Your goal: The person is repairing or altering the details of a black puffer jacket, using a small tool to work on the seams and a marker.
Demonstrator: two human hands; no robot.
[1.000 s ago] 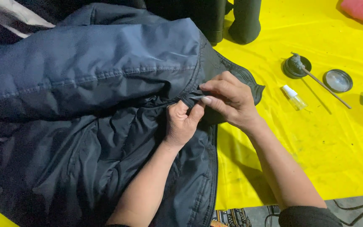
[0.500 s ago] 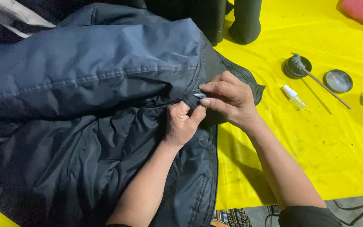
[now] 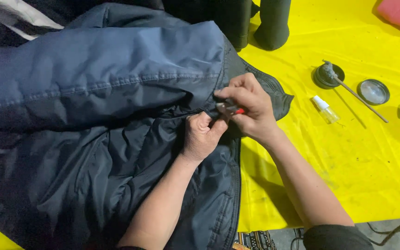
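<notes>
Jacket [image 3: 98, 115], dark blue, lies spread over the yellow sheet [image 3: 348, 153], and since a second ago a small tool with a red end [image 3: 231, 109] has appeared in the closed right hand [image 3: 248, 109], while the left hand [image 3: 202, 136] pinches the seam.
</notes>
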